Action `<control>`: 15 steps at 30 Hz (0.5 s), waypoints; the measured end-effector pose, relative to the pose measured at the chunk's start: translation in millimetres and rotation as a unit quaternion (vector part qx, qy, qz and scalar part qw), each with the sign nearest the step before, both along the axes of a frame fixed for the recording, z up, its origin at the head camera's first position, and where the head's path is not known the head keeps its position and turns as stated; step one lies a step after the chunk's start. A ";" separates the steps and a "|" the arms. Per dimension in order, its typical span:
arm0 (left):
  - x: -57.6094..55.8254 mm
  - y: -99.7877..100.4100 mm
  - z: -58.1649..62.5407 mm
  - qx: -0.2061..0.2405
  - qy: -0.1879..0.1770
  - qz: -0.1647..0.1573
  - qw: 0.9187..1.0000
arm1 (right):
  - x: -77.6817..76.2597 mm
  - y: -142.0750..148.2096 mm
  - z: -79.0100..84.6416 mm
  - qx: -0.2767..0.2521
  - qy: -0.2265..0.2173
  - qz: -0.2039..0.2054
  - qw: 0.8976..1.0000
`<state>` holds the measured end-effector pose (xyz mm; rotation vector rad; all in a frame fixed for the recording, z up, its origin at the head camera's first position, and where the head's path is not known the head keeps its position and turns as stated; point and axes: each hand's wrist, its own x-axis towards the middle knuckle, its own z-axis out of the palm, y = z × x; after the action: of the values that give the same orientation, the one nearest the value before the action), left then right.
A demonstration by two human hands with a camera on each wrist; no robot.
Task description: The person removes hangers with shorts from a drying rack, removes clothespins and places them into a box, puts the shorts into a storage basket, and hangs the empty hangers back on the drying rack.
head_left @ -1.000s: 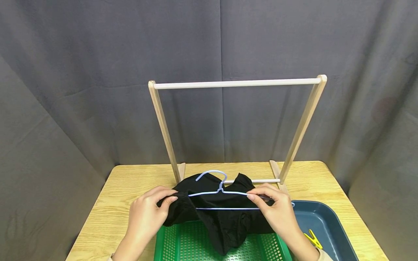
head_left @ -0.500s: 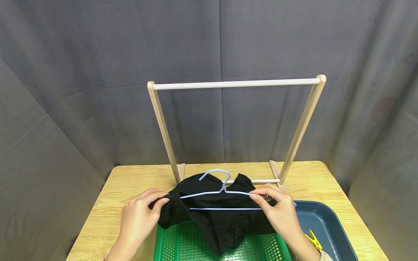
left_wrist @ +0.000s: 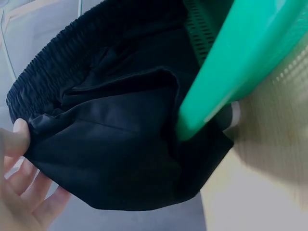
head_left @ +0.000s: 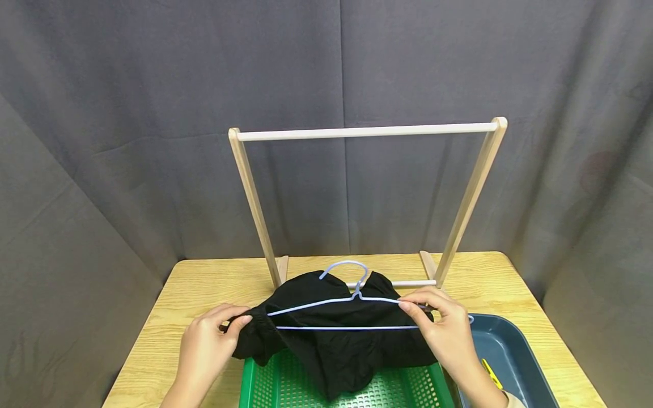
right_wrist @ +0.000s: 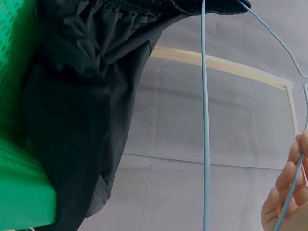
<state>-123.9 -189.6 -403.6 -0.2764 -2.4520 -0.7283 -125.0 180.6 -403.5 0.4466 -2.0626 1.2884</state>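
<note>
Both hands (head_left: 204, 345) low, pinching garment (head_left: 331, 340).

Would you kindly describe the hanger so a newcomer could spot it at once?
On the wooden table, before the wooden rack, a black garment lies over a green basket. The hanger rests on it: thin pale-blue wire, pinched by the right hand.
</note>
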 end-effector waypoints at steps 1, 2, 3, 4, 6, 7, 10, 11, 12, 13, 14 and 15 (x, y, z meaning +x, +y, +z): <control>-0.5 -1.7 -0.9 0.010 -0.012 0.003 1.000 | 0.3 0.4 0.6 -0.001 0.001 0.001 1.000; -1.0 -3.2 -1.7 0.020 -0.023 0.006 1.000 | 0.7 0.8 1.0 -0.004 0.001 0.002 1.000; -1.5 -4.8 -2.6 0.031 -0.033 0.009 0.999 | 1.0 1.2 1.4 -0.005 0.003 0.002 1.000; -2.2 -6.3 -3.6 0.040 -0.043 0.012 0.998 | 1.4 1.6 1.6 -0.007 0.003 0.003 1.000; -3.6 -8.8 -5.9 0.051 -0.053 0.016 0.997 | 1.9 2.7 1.4 -0.008 0.004 0.005 1.000; -4.2 -9.9 -7.0 0.054 -0.055 0.018 0.997 | 2.0 3.5 1.1 -0.006 0.004 0.002 1.000; -5.7 -12.5 -10.4 0.059 -0.057 0.024 0.996 | 2.5 6.8 0.1 -0.003 -0.001 -0.008 1.000; -5.9 -13.5 -11.4 0.060 -0.059 0.028 0.996 | 2.6 8.4 -0.1 -0.004 -0.006 -0.015 1.000; -6.1 -14.5 -12.4 0.061 -0.061 0.033 0.996 | 2.9 10.3 -0.2 -0.006 -0.012 -0.024 1.000; -6.3 -15.4 -13.4 0.063 -0.063 0.037 0.995 | 3.2 12.5 0.1 -0.010 -0.021 -0.032 0.999; -6.5 -16.4 -14.4 0.064 -0.065 0.040 0.995 | 3.5 14.9 0.5 -0.017 -0.031 -0.040 0.999; -6.5 -17.5 -15.4 0.064 -0.067 0.043 0.995 | 3.7 17.7 0.8 -0.021 -0.036 -0.048 0.998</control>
<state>-130.3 -207.1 -418.9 -0.0739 -2.5114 -0.8866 -121.3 198.3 -402.7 0.2822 -2.0858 1.3044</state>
